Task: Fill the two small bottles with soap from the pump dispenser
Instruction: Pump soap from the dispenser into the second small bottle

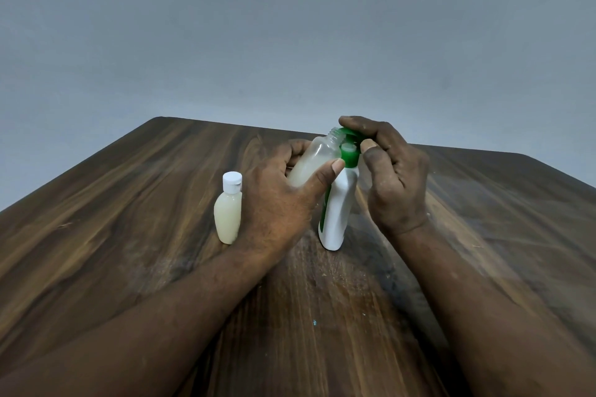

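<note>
Fingers of your left hand (277, 200) gripping tilted open bottle (314, 161) at dispenser (338, 213) nozzle; right hand (393, 171) curling over pump head (350, 155); capped bottle (229, 209) standing beside left hand.

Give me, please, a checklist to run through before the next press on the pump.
1. Open small bottle is uncapped, its threaded neck bare: ok.
2. Its mouth is right under the nozzle of the pump head: cannot tell, since the fingers hide the spout.
3. Left hand grips the open small bottle, thumb across its side: ok.
4. Right hand is curled over the pump head: ok.
5. Dispenser stands upright on the table: ok.
6. Room is left in the open small bottle, with milky soap low and the neck clear: ok.
</note>
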Demonstrator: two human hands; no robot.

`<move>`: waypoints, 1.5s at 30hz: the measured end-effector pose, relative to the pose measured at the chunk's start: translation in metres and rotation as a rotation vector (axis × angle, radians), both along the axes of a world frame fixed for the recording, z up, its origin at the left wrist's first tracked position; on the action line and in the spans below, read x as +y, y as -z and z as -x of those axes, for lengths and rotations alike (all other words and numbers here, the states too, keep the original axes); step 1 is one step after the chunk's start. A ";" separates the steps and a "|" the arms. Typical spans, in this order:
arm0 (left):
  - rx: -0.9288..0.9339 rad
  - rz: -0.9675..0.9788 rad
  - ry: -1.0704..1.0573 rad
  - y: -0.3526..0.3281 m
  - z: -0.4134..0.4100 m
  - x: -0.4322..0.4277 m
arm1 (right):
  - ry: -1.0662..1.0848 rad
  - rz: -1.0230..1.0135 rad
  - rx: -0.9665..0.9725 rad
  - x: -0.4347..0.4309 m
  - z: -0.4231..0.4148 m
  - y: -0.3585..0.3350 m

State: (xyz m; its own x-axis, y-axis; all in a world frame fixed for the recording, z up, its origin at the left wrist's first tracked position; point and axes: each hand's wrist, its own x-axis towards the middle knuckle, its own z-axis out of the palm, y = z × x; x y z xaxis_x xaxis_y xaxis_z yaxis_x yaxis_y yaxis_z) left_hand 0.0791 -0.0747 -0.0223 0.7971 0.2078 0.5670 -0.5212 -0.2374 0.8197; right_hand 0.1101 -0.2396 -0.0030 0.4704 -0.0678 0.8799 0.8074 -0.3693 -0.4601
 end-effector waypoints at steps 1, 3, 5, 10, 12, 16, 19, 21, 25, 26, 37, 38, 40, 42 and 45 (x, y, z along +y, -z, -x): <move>-0.001 -0.004 0.000 0.000 0.000 0.000 | -0.003 -0.003 -0.007 0.000 0.000 0.001; 0.000 -0.008 0.001 0.000 0.000 0.000 | -0.006 -0.020 -0.016 0.001 -0.001 0.003; 0.009 0.005 0.004 0.002 0.000 0.000 | 0.003 -0.020 -0.017 0.004 -0.004 0.006; 0.014 0.001 0.014 0.005 -0.002 0.001 | 0.006 -0.013 -0.023 0.004 -0.005 0.009; 0.011 0.005 0.018 0.003 -0.002 0.000 | -0.004 -0.004 -0.019 0.002 -0.004 0.007; -0.004 0.001 0.011 0.001 -0.004 0.000 | -0.015 -0.006 -0.003 -0.001 -0.004 0.003; -0.010 -0.004 0.009 0.000 -0.003 0.001 | -0.005 -0.008 -0.013 -0.002 -0.004 0.004; -0.006 -0.009 0.005 0.002 -0.003 0.000 | -0.011 -0.023 -0.009 0.000 -0.005 0.007; 0.010 0.002 0.018 0.005 -0.002 -0.001 | 0.006 -0.004 -0.007 0.005 -0.006 0.010; 0.007 -0.005 0.016 0.005 -0.002 -0.001 | 0.008 -0.002 -0.012 0.004 -0.005 0.010; -0.002 0.011 0.028 0.000 -0.004 0.001 | -0.048 0.026 0.020 0.000 -0.004 0.007; -0.006 0.008 0.024 0.001 -0.004 0.001 | -0.048 0.027 0.022 0.001 -0.005 0.009; -0.005 0.011 0.027 0.003 -0.005 0.001 | -0.040 0.018 0.025 0.003 -0.007 0.011; 0.004 0.010 0.036 0.005 -0.004 0.001 | -0.022 0.000 0.024 0.006 -0.006 0.012; -0.002 -0.018 0.031 0.007 -0.003 0.000 | -0.001 0.004 0.008 0.002 -0.002 0.012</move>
